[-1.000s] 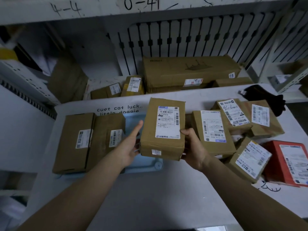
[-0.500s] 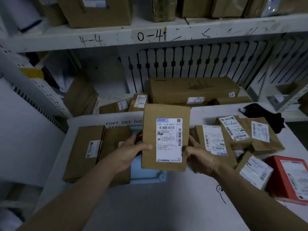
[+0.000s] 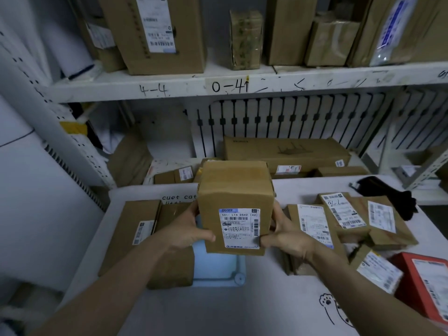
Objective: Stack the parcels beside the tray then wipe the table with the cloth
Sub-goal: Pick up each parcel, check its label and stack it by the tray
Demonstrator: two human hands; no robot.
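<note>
Held parcel (image 3: pixel 236 204) sits between the fingers of left hand (image 3: pixel 188 231) and right hand (image 3: pixel 282 235), above the tray (image 3: pixel 218 270). Left of the left-hand fingers: two flat parcels (image 3: pixel 135 229) side by side, the inner one overlapping the tray edge. Right of the right-hand fingers: loose parcels (image 3: pixel 349 219) overlapping each other on the table (image 3: pixel 218 311). Beyond them, further right, the cloth (image 3: pixel 385 192). Behind the fingertips: long box (image 3: pixel 286 154), probably on a lower shelf behind the table.

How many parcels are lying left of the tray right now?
2: an outer parcel at the table's left edge, an inner parcel between it and the blue tray. Others may be hidden under them.
</note>
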